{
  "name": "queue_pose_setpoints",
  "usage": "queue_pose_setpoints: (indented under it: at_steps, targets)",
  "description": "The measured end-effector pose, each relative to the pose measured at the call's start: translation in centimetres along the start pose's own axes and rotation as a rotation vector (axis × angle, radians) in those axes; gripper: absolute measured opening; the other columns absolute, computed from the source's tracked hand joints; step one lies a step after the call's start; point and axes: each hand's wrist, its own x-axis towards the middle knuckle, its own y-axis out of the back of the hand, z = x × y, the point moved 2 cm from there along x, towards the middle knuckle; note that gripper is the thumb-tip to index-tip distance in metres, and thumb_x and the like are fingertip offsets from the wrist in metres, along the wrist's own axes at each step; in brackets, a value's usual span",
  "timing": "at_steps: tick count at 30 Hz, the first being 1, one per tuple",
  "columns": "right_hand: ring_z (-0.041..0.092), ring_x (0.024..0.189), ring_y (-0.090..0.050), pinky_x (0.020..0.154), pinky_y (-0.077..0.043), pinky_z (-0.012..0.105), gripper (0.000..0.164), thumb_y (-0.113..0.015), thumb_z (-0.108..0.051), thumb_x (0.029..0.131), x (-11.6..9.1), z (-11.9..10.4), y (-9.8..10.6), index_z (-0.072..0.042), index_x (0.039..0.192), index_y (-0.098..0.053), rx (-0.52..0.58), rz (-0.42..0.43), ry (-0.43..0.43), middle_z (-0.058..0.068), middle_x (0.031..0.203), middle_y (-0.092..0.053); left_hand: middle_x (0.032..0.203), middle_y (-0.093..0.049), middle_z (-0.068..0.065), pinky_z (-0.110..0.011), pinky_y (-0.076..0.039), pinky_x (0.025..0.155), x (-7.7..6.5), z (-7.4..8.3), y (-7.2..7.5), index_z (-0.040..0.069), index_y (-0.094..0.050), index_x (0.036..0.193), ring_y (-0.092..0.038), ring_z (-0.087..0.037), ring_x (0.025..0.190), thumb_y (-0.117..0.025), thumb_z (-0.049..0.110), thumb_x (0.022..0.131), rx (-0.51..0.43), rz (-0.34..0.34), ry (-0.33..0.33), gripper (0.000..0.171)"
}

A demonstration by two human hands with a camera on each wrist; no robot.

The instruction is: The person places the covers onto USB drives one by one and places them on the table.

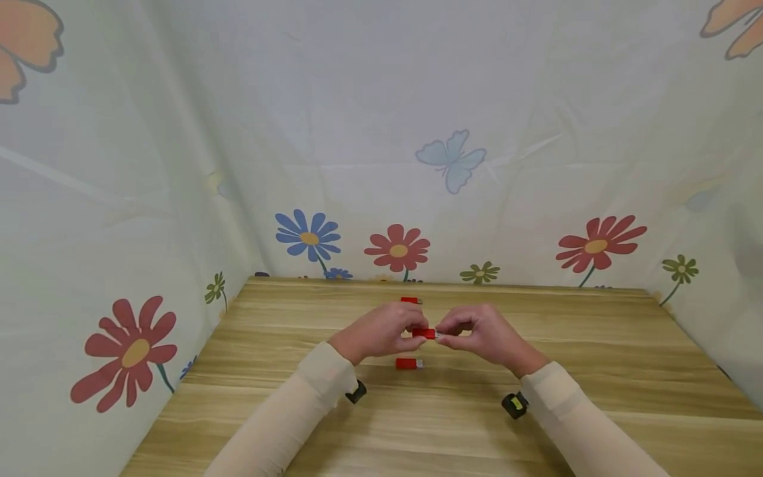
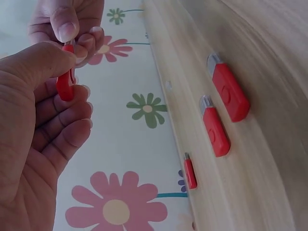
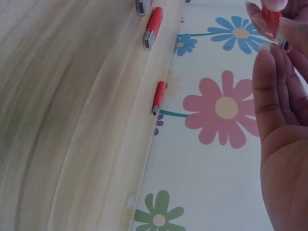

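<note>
Above the wooden table, my left hand (image 1: 384, 329) pinches the red body of a USB flash drive (image 1: 424, 334) between thumb and fingers. At its other, silvery end, the thumb and fingertips of my right hand (image 1: 483, 336) pinch it, so both hands meet on the one drive. The left wrist view shows three more red drives lying on the table: a near one (image 2: 231, 92), a middle one (image 2: 216, 131) and a far one (image 2: 190, 173). In the head view the left hand hides the middle one.
A small clear piece (image 3: 130, 200) lies near the table's far edge, beyond the right hand. The wood-grain table (image 1: 596, 371) ends at a pale curtain (image 1: 357, 132) printed with flowers and butterflies. Dark wrist cameras (image 1: 515, 404) hang under both sleeves.
</note>
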Motion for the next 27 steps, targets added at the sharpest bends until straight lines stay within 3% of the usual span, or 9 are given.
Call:
queue_pose_setpoints:
  at_steps: [8, 13, 20, 27]
  targets:
    - [0.008, 0.078, -0.068, 0.072, -0.059, 0.024, 0.013, -0.083, -0.019, 0.087, 1.1, 0.6, -0.2, -0.018, 0.099, -0.079, -0.007, 0.0, 0.019, -0.003, 0.092, -0.077, 0.096, -0.069, 0.004, -0.016, -0.054, 0.082, 0.4, -1.0, 0.1, 0.014, -0.076, 0.105, -0.06, -0.007, 0.085, -0.078, 0.025, 0.092, 0.008, 0.004, 0.021, 0.017]
    - [0.008, 0.077, -0.067, 0.073, -0.06, 0.028, 0.013, -0.082, -0.022, 0.088, 2.1, 1.2, -0.4, -0.017, 0.1, -0.079, -0.067, -0.028, 0.003, -0.005, 0.092, -0.076, 0.097, -0.069, 0.004, -0.018, -0.055, 0.083, 0.9, -1.9, -0.3, 0.014, -0.076, 0.105, -0.062, -0.009, 0.087, -0.078, 0.023, 0.091, 0.022, -0.02, 0.067, 0.017]
    - [0.005, 0.074, -0.063, 0.072, -0.057, 0.023, 0.011, -0.082, -0.021, 0.087, 4.0, 2.7, -1.5, -0.019, 0.098, -0.08, -0.227, -0.052, -0.07, -0.009, 0.088, -0.074, 0.097, -0.07, 0.006, -0.022, -0.056, 0.085, 1.8, -4.2, -1.9, 0.018, -0.076, 0.106, -0.065, -0.014, 0.09, -0.079, 0.025, 0.091, 0.032, -0.082, 0.19, 0.016]
    - [0.005, 0.077, -0.065, 0.074, -0.058, 0.024, 0.008, -0.082, -0.017, 0.087, 5.5, 4.3, -3.0, -0.016, 0.095, -0.081, -0.249, -0.108, -0.111, -0.004, 0.091, -0.076, 0.094, -0.068, 0.008, -0.022, -0.055, 0.083, 2.1, -5.9, -3.6, 0.021, -0.078, 0.103, -0.058, -0.01, 0.084, -0.079, 0.029, 0.091, 0.064, -0.123, 0.254, 0.015]
